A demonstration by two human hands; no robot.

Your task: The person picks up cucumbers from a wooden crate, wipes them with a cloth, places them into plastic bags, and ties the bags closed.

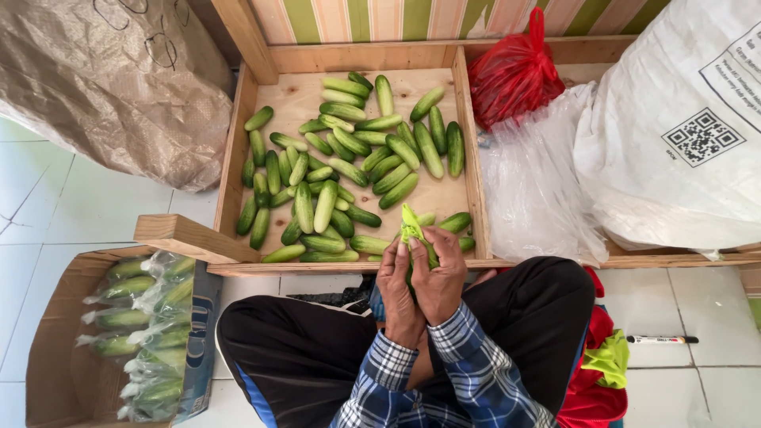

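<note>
Wooden tray (468, 119) is lying heaped with cucumbers (341, 174); just before its near rim, left hand (399, 297) and right hand (441, 279) are closing their fingers around a bagged cucumber (411, 231), firm yet slippery, probably best gripped mid-length.

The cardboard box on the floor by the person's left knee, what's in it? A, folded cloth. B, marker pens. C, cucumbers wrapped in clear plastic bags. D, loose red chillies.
C: the cardboard box holds bagged cucumbers, green through clear plastic.
</note>
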